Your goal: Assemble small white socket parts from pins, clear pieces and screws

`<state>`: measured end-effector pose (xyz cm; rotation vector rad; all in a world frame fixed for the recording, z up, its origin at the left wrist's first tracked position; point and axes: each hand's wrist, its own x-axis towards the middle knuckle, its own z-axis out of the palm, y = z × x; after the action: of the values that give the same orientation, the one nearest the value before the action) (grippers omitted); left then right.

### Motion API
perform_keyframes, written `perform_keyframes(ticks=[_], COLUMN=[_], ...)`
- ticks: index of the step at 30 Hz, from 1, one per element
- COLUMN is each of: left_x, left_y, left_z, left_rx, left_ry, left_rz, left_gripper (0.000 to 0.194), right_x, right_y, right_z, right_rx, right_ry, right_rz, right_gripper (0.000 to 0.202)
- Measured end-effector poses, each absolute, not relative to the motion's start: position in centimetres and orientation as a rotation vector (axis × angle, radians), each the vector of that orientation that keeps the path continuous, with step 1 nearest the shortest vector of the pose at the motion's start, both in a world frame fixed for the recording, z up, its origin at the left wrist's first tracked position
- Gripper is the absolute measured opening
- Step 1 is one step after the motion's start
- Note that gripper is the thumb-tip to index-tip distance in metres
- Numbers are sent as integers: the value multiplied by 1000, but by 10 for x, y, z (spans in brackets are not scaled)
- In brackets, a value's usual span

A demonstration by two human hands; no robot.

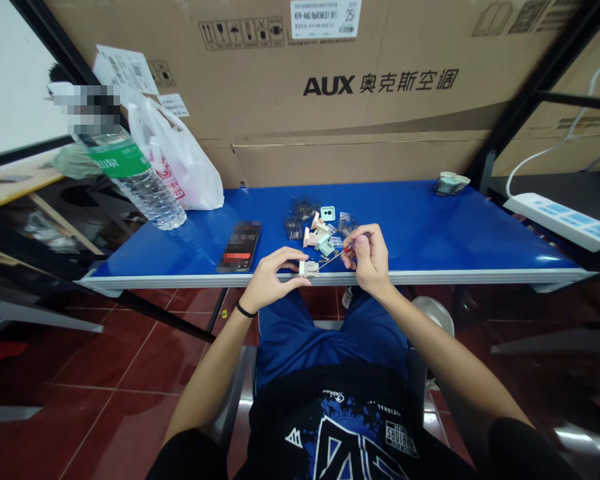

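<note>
Between thumb and fingers, my left hand [276,275] grips a small white and clear plastic part [309,269] at the table's front edge. My right hand [367,255] is closed round the red handle of a thin screwdriver [336,257], whose shaft slants down to the left with its tip at or close to the part. Just beyond my hands lies a pile of small pink, pale green and clear plastic pieces [323,237]. A pale green piece with two dark holes [327,213] is at the pile's back, beside dark clear pieces [300,213].
On the blue table [420,233], a phone [241,247] lies left of my hands. Further left are a water bottle [140,180] and a white plastic bag [190,160]. A wrapped bundle [451,183] and a power strip [565,217] are at the right. A large carton [380,120] stands behind.
</note>
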<state>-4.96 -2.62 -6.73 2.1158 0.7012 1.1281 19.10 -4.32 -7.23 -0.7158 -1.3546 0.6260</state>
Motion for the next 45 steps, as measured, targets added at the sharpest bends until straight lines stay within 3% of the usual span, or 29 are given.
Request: perform_keyframes(ticks=[23, 31, 45], left_x=[-48, -48, -48], left_y=[-29, -27, -28], left_z=[-65, -62, -61], left_rx=[2135, 2256, 2267], left_ry=[690, 613, 629], left_rz=[1186, 1219, 1194], left_gripper=[41, 19, 20], right_x=[189, 190, 188], right_y=[-42, -40, -40], right_z=[-73, -75, -75], right_rx=[-642, -603, -503], right_ry=[-1367, -1371, -1389], right_rz=[614, 613, 587], right_gripper=[24, 20, 13])
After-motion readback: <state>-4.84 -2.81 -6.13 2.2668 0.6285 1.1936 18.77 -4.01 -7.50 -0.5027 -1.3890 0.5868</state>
